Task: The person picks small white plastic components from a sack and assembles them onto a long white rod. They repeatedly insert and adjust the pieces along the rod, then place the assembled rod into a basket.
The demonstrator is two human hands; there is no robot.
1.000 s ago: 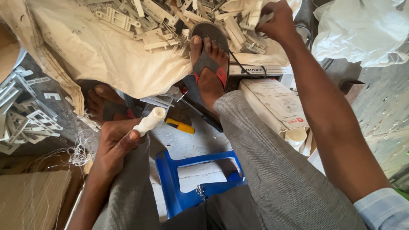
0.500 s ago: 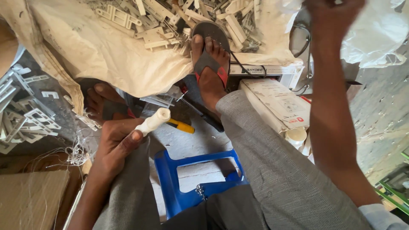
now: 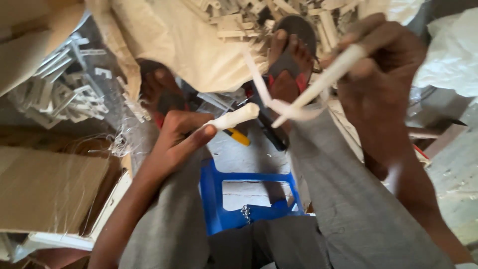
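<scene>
Left hand: the left hand (image 3: 177, 137) is closed around a short, cream-white, rounded plastic piece (image 3: 233, 117), whose free end points up and right over the gap between the knees.
Right hand: the right hand (image 3: 381, 74) is blurred but clenched on a long, cream-white, tapering plastic rod (image 3: 318, 83); its lower tip ends just beside the short piece, the two tips close but not clearly touching.
Thin strip: a pale, bent plastic strip (image 3: 259, 82) curves from the rod's lower end up toward the sack.
Open room: the freest space lies between the two grey-trousered legs (image 3: 358, 199), above the blue plastic stool seat with a rectangular cut-out (image 3: 249, 197); pale concrete floor shows through it.
Edges: the stool's rim runs tight against both thighs; a sandalled foot in a dark strap sandal (image 3: 289, 60) closes off the top.
Left margin: a flat brown cardboard box (image 3: 47, 192) sits low, with a heap of white angular plastic clips (image 3: 64, 97) above it, loose white fibres fraying between.
Top: a woven, beige fabric sack (image 3: 169, 40) folds open over more cream moulded parts (image 3: 239, 17).
Floor tool: a dark tool with a yellow handle (image 3: 238, 136) lies beneath the short piece.
Right margin: a crumpled white plastic bag (image 3: 448, 60) fills the upper corner.
</scene>
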